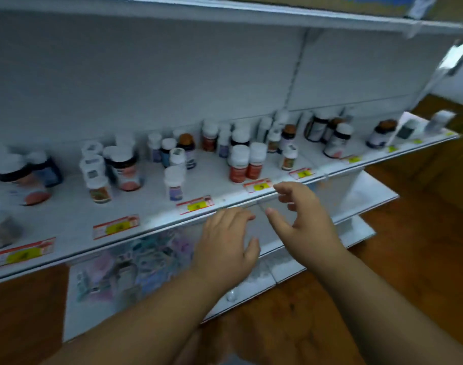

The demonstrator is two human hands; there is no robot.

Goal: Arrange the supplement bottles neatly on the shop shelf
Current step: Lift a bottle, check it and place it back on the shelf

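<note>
Several supplement bottles with white or brown caps stand scattered along a white shop shelf. Two red-labelled bottles stand side by side near the front edge, and a small purple-labelled bottle stands alone to their left. My left hand hovers just below the shelf's front edge, fingers relaxed, holding nothing. My right hand is beside it, fingers spread and loosely bent, its tips near the shelf edge under the red-labelled pair. Neither hand touches a bottle. The frame is blurred.
Red and yellow price tags run along the shelf's front edge. A lower shelf sits beneath, with colourful packets on its left. Another shelf board hangs overhead. Brown wooden floor lies to the right.
</note>
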